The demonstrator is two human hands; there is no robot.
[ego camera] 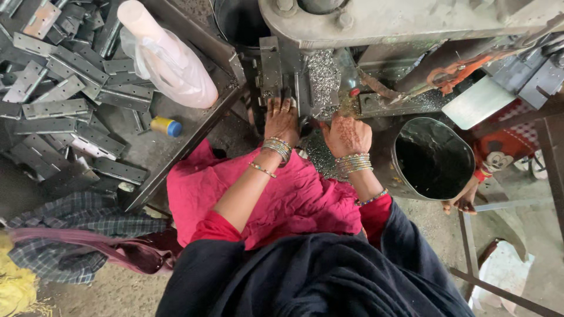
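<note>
My left hand (281, 119) rests with fingers pressed on a dark metal fixture (271, 70) at the front of a grey machine (376, 20). Whether it grips a part there is hidden. My right hand (346, 134) reaches into a pile of shiny metal shavings (322, 73) beside the fixture, fingers curled down; what they touch is hidden. Both wrists wear several bangles. Pink cloth (276, 199) covers my lap below the hands.
A tray (176, 152) at left carries several flat grey metal hinge plates (56, 108), a pink plastic bottle in a bag (167, 58) and a small yellow-and-blue spool (166, 126). A black bucket (432, 158) stands at right. Checked cloth lies at lower left.
</note>
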